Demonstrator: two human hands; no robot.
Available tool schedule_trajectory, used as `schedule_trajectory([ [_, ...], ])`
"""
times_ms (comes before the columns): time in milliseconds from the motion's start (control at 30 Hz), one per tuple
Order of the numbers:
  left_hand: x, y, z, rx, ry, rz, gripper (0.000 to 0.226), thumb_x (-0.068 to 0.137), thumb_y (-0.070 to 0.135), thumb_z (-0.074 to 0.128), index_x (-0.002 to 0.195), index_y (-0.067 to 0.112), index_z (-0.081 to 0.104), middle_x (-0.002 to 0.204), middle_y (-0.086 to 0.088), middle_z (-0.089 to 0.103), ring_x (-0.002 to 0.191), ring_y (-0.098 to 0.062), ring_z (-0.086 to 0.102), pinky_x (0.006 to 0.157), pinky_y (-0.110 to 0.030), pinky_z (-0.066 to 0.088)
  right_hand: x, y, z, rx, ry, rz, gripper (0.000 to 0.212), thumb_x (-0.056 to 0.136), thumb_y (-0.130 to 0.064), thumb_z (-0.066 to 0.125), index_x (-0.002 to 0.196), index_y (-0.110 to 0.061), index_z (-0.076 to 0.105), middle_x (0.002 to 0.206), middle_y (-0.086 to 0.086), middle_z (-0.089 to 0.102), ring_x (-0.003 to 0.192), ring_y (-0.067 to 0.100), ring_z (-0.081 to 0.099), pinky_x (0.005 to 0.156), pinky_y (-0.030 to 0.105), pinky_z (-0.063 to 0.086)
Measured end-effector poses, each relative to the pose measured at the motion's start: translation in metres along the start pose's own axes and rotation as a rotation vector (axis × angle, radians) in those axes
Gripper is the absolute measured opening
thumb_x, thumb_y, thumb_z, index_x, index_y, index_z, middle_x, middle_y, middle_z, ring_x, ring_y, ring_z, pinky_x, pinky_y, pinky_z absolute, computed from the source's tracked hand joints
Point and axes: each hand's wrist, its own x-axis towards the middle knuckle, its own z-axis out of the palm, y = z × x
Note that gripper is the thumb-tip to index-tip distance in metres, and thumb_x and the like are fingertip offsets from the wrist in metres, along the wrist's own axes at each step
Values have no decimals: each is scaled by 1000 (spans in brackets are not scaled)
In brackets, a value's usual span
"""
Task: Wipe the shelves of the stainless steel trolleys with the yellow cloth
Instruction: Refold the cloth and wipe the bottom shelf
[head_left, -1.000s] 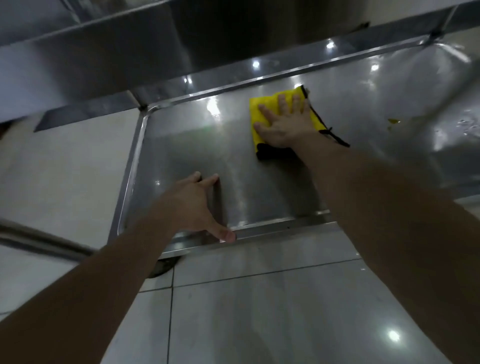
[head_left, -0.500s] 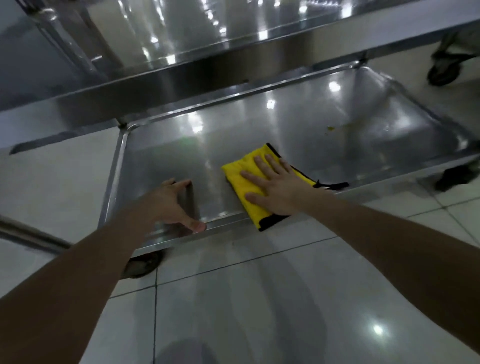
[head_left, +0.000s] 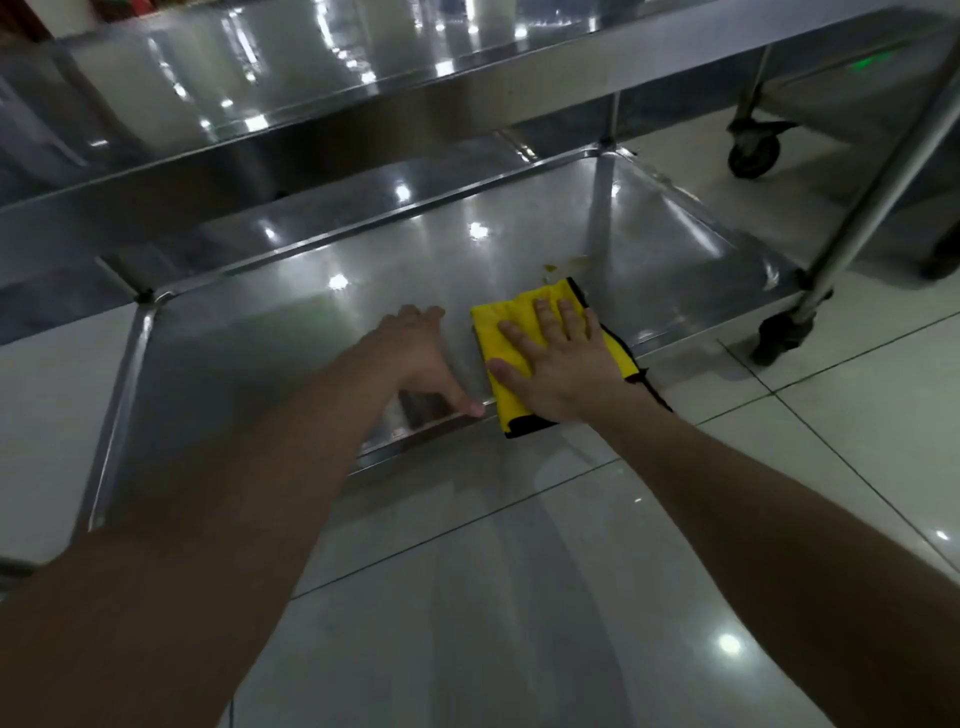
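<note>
Head view: my right hand (head_left: 561, 374) lies flat, fingers spread, pressing the folded yellow cloth with black trim (head_left: 506, 332) onto the near edge of the trolley's bottom stainless steel shelf (head_left: 260, 353). My left hand (head_left: 415, 353) rests open beside it, thumb on the rim. Just beyond the cloth, brownish smears (head_left: 566, 265) look unwiped; I judge this shelf only partly done.

Yellow cloth (head_left: 506, 332) with black edging, silvery steel shelf (head_left: 260, 332), pale grey floor tiles (head_left: 519, 597), black castors (head_left: 753, 153).

Glossy steel shelf (head_left: 311, 353), soft cloth (head_left: 506, 332)
</note>
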Motion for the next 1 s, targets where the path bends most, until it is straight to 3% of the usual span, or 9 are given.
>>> schedule_trajectory([
  [100, 14, 8, 4, 42, -59, -21, 152, 35, 67, 104, 164, 22, 37, 157, -8, 51, 127, -28, 64, 98, -40, 61, 0, 0, 3, -17, 26, -3, 84, 93, -87, 11, 167, -50, 1, 179, 6, -10, 164, 34, -14, 129, 60, -10],
  [133, 18, 6, 8, 44, -62, -16, 138, 36, 66, 103, 156, 24, 49, 140, -4, 61, 108, -23, 68, 87, -34, 62, 0, 3, 3, -14, 29, -7, 84, 92, -88, 10, 167, -51, 0, 179, 4, -11, 164, 33, -14, 129, 58, -10],
  [200, 24, 1, 10, 82, -46, 19, 125, 34, 73, 97, 144, 29, 57, 114, 6, 59, 99, -20, 65, 86, -33, 59, 2, 14, 0, -13, 0, -34, 88, 88, -90, 6, 166, -51, -3, 178, 1, -13, 164, 29, -16, 130, 56, -9],
  [300, 29, 3, 7, 96, -87, 11, 142, 23, 78, 98, 149, 28, 55, 125, 3, 64, 106, -23, 71, 83, -29, 55, 11, 58, -12, 1, -39, -16, 92, 86, -93, 7, 166, -50, -6, 178, 0, -15, 164, 28, -15, 131, 54, -6],
  [367, 31, 5, 6, 118, -110, 4, 148, 28, 79, 98, 156, 26, 49, 146, -5, 59, 126, -28, 66, 94, -29, 51, 27, 108, -25, -3, -45, 77, 92, 90, -92, 13, 168, -46, -5, 178, 3, -13, 164, 31, -11, 131, 55, -4],
  [467, 30, 5, 7, 160, -125, 14, 156, 33, 85, 93, 165, 26, 34, 158, -9, 47, 143, -32, 53, 112, -34, 45, 61, 180, -43, -27, -49, 300, 91, 94, -89, 16, 169, -42, -5, 178, 9, -12, 164, 37, -12, 130, 59, -5],
  [600, 27, 4, 9, 115, -123, 22, 160, 34, 84, 94, 169, 30, 27, 162, -4, 41, 148, -32, 47, 119, -37, 41, 121, 184, -50, -8, 12, 418, 90, 92, -87, 18, 169, -42, 4, 177, 19, -8, 161, 47, -13, 126, 67, -9],
  [833, 22, 1, 8, 56, -104, 2, 164, 29, 82, 95, 170, 34, 26, 166, 0, 38, 151, -29, 45, 122, -37, 40, 148, 12, -27, -28, -50, -93, 76, 100, -81, 21, 167, -51, 6, 178, 14, -10, 162, 43, -13, 126, 64, -12],
  [1000, 16, -2, 5, 87, -108, 2, 167, 26, 87, 89, 170, 34, 25, 169, 0, 36, 152, -29, 43, 121, -37, 38, 78, 47, -27, -50, -108, -402, 74, 99, -82, 18, 166, -53, 8, 179, -3, -8, 165, 24, -11, 131, 51, -7],
])
